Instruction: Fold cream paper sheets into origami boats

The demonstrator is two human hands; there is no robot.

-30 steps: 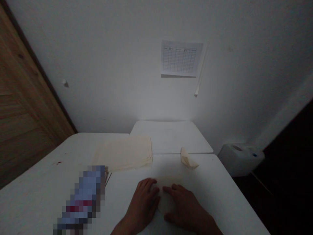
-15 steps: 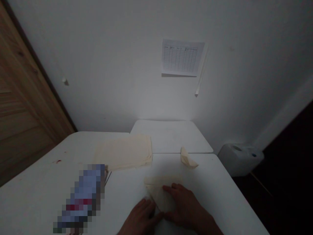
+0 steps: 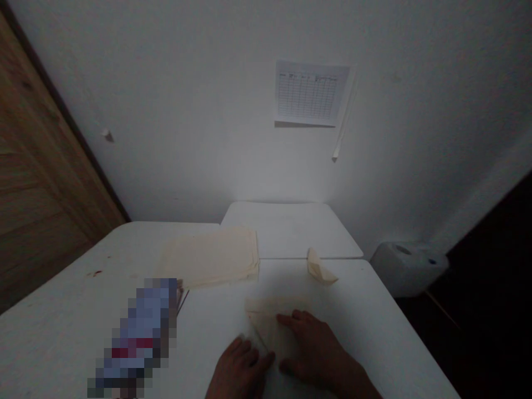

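Observation:
A thin beige sheet of paper (image 3: 260, 321), partly folded with a slanting edge, lies on the white table in front of me. My right hand (image 3: 313, 346) rests over its right side, index finger stretched onto the sheet and thumb apart below. Much of the paper is hidden under that hand. At the slanting lower-left edge is my left hand (image 3: 241, 368), its thumb reaching to the paper and its other fingers loosely bent on the table. Neither hand visibly grips anything. Beyond my right hand sits a small folded beige paper piece (image 3: 319, 270).
A stack of flat beige sheets (image 3: 211, 257) lies at the back left. Nearer stands a pixelated blue item (image 3: 143, 327). A printed table sheet (image 3: 310, 94) hangs on the wall. Right of the table is a white container (image 3: 409, 271); a wooden door (image 3: 45, 166) is at left.
My left thumb has moved slightly up and away from my right thumb, leaving a small gap between the hands. My right hand stays nearly in place. The camera view has shifted slightly.

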